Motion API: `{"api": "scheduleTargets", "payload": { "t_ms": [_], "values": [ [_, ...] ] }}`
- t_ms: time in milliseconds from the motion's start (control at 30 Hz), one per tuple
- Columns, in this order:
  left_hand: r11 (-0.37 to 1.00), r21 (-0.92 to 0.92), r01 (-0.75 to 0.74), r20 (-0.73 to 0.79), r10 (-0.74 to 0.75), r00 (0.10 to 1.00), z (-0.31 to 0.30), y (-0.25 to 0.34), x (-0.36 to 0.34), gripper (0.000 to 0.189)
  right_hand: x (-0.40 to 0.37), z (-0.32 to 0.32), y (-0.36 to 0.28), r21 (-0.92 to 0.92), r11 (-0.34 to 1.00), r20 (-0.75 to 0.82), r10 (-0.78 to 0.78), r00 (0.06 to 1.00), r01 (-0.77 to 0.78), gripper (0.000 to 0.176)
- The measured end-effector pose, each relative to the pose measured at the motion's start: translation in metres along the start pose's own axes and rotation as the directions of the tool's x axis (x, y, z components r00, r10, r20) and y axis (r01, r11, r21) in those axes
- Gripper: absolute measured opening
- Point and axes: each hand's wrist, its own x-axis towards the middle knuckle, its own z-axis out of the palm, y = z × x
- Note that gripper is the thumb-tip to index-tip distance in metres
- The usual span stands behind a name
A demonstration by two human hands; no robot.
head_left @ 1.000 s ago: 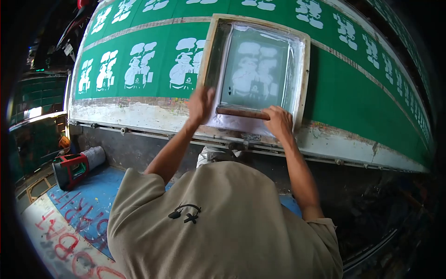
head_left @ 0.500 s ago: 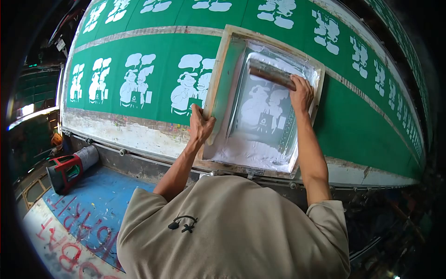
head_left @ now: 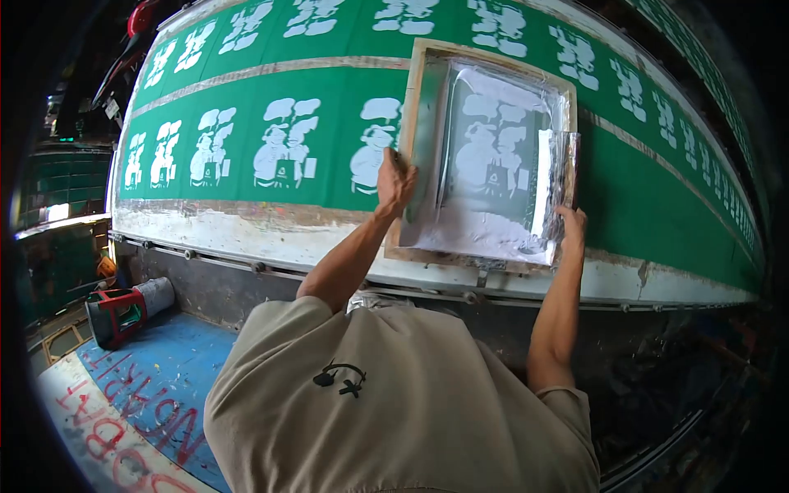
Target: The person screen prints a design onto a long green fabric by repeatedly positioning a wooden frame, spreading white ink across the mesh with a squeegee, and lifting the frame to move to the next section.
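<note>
A wooden-edged screen printing frame (head_left: 417, 90) lies tilted on the green fabric (head_left: 329, 181). White ink coats its mesh, where a figure design shows. My left hand (head_left: 396, 182) is closed on the frame's left side. Along the inner right side leans the squeegee (head_left: 569, 164), its long edge against the rim and white ink beside it. My right hand (head_left: 573, 228) is closed at the frame's lower right side, by the squeegee's near end; its fingertips are partly hidden.
Rows of white printed figures (head_left: 283, 148) run along the fabric on a long table with a pale front edge (head_left: 205, 222). A metal rail (head_left: 329, 281) follows that edge. A red and black stool (head_left: 119, 316) lies tipped on a blue board (head_left: 177, 345) at lower left.
The squeegee has gone from across the top of the mesh to upright along the right rim. My right hand has moved down to the frame's side; the frame has shifted right.
</note>
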Motion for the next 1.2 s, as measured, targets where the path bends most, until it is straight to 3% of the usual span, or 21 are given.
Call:
{"api": "scheduleTargets", "payload": {
  "t_ms": [33,167,200,267,333,400,433,467,500,533,600,667,733,767,833,867,900,967,1067,1133,1200],
  "values": [
    [1.0,-0.007,-0.017,0.012,0.017,1.0,0.012,0.013,-0.008,0.041,0.015,-0.02,0.014,-0.03,0.996,0.043,0.085,0.995,-0.084,0.06],
    [0.998,-0.032,-0.055,0.022,0.056,0.998,0.015,0.021,-0.047,0.036,-0.03,-0.052,0.043,0.046,0.999,-0.054,0.018,0.998,-0.015,0.081],
    [0.999,-0.021,-0.041,0.02,0.042,0.999,0.016,0.02,-0.048,0.036,-0.037,-0.056,0.037,0.042,0.999,-0.04,0.027,0.999,-0.025,0.081],
    [0.966,0.178,-0.185,-0.027,0.193,0.981,0.014,0.015,-0.044,0.035,-0.049,-0.055,0.018,0.084,0.984,0.059,0.151,0.987,-0.155,0.081],
    [0.947,0.234,-0.22,0.04,0.217,0.975,0.006,0.01,-0.037,0.035,-0.043,-0.05,0.034,0.1,0.985,0.078,0.133,0.988,-0.14,0.07],
    [0.9,0.344,-0.268,0.138,0.233,0.963,0.001,0.011,-0.035,0.035,-0.028,-0.045,0.081,-0.327,0.943,0.107,-0.031,0.994,0.064,0.059],
    [0.734,0.432,-0.524,0.186,0.496,0.848,-0.004,0.015,-0.035,0.041,-0.047,-0.039,0.065,-0.535,0.829,0.088,-0.134,0.987,0.16,0.053],
    [0.955,0.132,-0.265,0.074,0.257,0.964,-0.001,0.034,-0.035,0.044,-0.076,-0.021,0.027,-0.712,0.664,0.09,-0.236,0.967,0.229,0.047],
    [0.948,0.002,-0.318,0.131,0.315,0.94,0.008,0.052,-0.022,0.046,-0.082,-0.007,0.0,-0.726,0.463,0.214,-0.55,0.807,0.508,0.038],
    [0.926,-0.13,-0.354,0.176,0.373,0.911,0.017,0.069,-0.009,0.049,-0.066,0.009,-0.029,-0.677,0.458,0.337,-0.503,0.796,0.576,0.035],
    [0.777,-0.062,-0.626,0.286,0.615,0.735,0.044,0.101,0.058,0.053,0.005,0.047,-0.089,-0.579,0.327,0.506,-0.575,0.643,0.747,0.028],
    [0.642,0.143,-0.754,0.379,0.668,0.641,0.07,0.131,0.128,0.055,0.089,0.082,-0.151,-0.469,0.231,0.634,-0.584,0.507,0.852,0.024],
    [0.604,0.207,-0.77,0.256,0.726,0.639,0.096,0.151,0.178,0.046,0.149,0.114,-0.18,-0.427,0.266,0.553,-0.679,0.483,0.864,0.024],
    [0.605,0.207,-0.769,0.256,0.725,0.64,0.101,0.147,0.172,0.046,0.153,0.122,-0.17,-0.486,0.334,0.501,-0.65,0.571,0.807,0.025],
    [0.758,0.237,-0.607,0.313,0.532,0.787,0.112,0.122,0.147,0.04,0.134,0.132,-0.126,-0.592,0.372,0.434,-0.601,0.671,0.716,0.031],
    [0.715,0.209,-0.668,0.228,0.628,0.744,0.11,0.096,0.114,0.038,0.117,0.124,-0.088,-0.577,0.312,0.441,-0.659,0.609,0.755,0.035],
    [0.687,0.157,-0.709,0.177,0.687,0.705,0.098,0.086,0.075,0.037,0.076,0.104,-0.076,-0.552,0.357,0.494,-0.588,0.64,0.754,0.04],
    [0.722,0.172,-0.67,0.28,0.617,0.736,0.066,0.067,-0.015,0.039,-0.013,0.062,-0.04,-0.592,0.384,0.513,-0.498,0.699,0.708,0.045],
    [0.742,0.214,-0.636,0.305,0.568,0.765,0.031,0.03,-0.142,0.046,-0.108,0.012,0.03,-0.524,0.391,0.517,-0.559,0.648,0.756,0.032],
    [0.748,0.211,-0.63,0.305,0.561,0.769,0.019,0.028,-0.177,0.05,-0.128,0.006,0.056,-0.459,0.385,0.427,-0.695,0.578,0.801,0.03],
    [0.733,0.156,-0.662,0.391,0.569,0.723,0.011,0.025,-0.164,0.05,-0.127,0.002,0.051,-0.472,0.341,0.473,-0.68,0.56,0.813,0.028]
  ]
}}
